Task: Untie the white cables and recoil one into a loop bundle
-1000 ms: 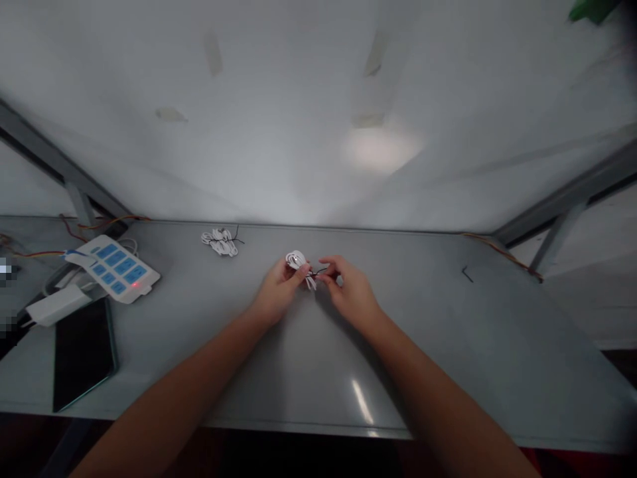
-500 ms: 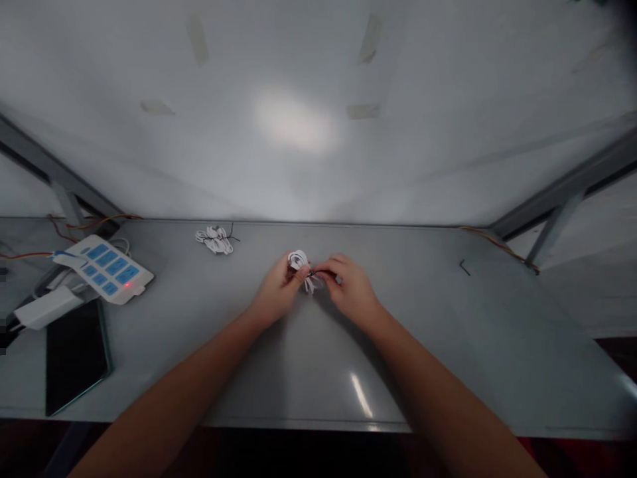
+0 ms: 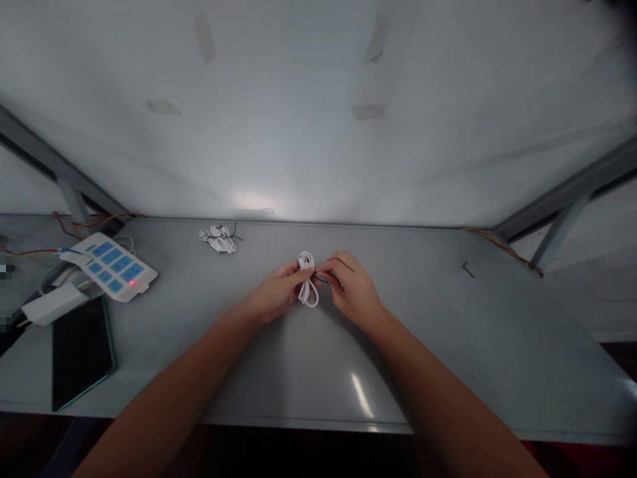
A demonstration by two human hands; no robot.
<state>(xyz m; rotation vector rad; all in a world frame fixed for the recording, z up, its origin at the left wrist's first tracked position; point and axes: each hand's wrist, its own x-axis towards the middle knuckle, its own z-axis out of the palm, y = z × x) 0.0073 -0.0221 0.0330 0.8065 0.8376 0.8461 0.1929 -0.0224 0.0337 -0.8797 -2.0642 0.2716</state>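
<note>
A coiled white cable is pinched at its middle by my left hand, its loops showing above and below the thumb. My right hand is closed on a thin black twist tie at the right side of the coil. Exactly how the tie passes round the cable is hidden by my fingers. Farther back and to the left lies another white cable bundle, with a black tie round it.
At the left a white power strip with blue sockets and a red light lies beside a white adapter and a dark tablet. A short black twist tie rests on the grey table at the right. Behind stands a pale panel.
The cable coil has turned more upright in my left hand, and its lower loops now show more. My right fingers have stayed close beside it on the tie. The view has shifted slightly.
</note>
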